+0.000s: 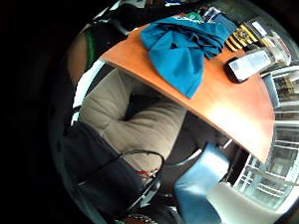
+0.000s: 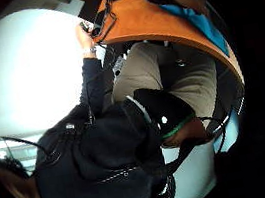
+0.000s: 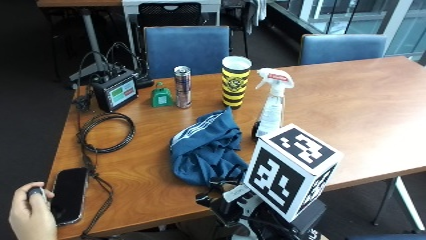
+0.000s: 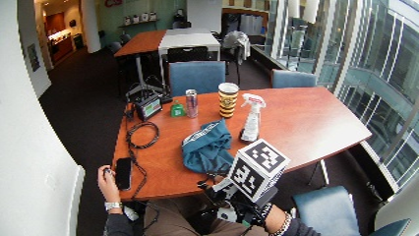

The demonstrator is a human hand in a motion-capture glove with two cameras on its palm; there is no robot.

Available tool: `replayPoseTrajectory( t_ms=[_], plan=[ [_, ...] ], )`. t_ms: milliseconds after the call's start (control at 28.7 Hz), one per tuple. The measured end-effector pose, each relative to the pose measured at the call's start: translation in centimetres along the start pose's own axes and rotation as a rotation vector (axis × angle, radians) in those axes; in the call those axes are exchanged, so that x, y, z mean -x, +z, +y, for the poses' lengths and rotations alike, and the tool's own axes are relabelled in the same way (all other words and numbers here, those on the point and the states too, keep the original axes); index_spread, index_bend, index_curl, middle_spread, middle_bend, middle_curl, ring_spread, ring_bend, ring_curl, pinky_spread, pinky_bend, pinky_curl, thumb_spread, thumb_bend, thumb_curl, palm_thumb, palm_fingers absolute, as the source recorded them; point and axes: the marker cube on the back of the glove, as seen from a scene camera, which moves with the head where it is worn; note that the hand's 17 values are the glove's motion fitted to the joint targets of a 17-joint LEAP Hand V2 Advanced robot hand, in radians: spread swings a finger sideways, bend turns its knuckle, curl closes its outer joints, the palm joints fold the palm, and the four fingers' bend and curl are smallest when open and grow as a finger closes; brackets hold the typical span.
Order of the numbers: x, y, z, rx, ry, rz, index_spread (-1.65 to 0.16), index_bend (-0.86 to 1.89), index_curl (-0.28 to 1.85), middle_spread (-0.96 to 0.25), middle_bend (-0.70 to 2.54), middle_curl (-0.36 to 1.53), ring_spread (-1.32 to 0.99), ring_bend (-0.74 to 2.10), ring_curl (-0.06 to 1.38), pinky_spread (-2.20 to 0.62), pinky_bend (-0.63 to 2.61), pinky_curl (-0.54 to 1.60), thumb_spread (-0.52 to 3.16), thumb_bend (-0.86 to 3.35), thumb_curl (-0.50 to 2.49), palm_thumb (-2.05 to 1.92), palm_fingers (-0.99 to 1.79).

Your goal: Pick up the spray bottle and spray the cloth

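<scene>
The spray bottle (image 3: pixel 273 105) stands upright on the wooden table (image 3: pixel 373 100), its long axis vertical, with the white trigger head on top and a red label on that head. The body is clear or whitish and narrow; a dark round base shows at its foot. It stands just beside the blue cloth (image 3: pixel 203 147), which lies crumpled in a heap at the side nearer to me, and I cannot tell if the two touch.

My gloved right hand (image 4: pixel 252 209) is low at the near edge of the table, below the table top, over my lap. From there the bottle lies forward, across the table edge and past the cloth, a little to the right side. I judge that the hand has to rise above the edge first and then go forward to the bottle's narrow body. The fingers are hidden behind the rig, so I cannot tell if they are straight or curled.

My bare left hand (image 3: pixel 30 215) is at the far left corner, near a black phone (image 3: pixel 68 195), well apart from the bottle. The right hand is the nearer one.

Behind the cloth stand a yellow and black cup (image 3: pixel 235 82) and a slim can (image 3: pixel 182 87).
</scene>
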Motion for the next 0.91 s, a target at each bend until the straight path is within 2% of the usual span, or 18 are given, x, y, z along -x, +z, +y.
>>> replayPoseTrajectory(
  t_ms=[174,384,907],
  plan=[
    [-0.1,0.5,-0.2,0.019,-0.002,-0.003,-0.31,0.31,0.17,-0.02,0.19,0.10,0.00,0.31,0.14,0.16,0.33,0.14,0.64,0.21,0.09,0.38,0.57],
    [0.1,1.1,-0.2,0.033,0.000,0.005,-0.38,0.29,0.23,-0.03,0.18,0.15,0.01,0.30,0.18,0.20,0.32,0.19,0.86,0.18,0.12,0.41,0.55],
    [-1.2,-0.5,-2.9,-0.008,0.045,0.043,-0.42,0.25,0.30,-0.03,0.16,0.21,0.01,0.27,0.22,0.23,0.29,0.25,1.05,0.10,0.18,0.46,0.54]
  ],
)
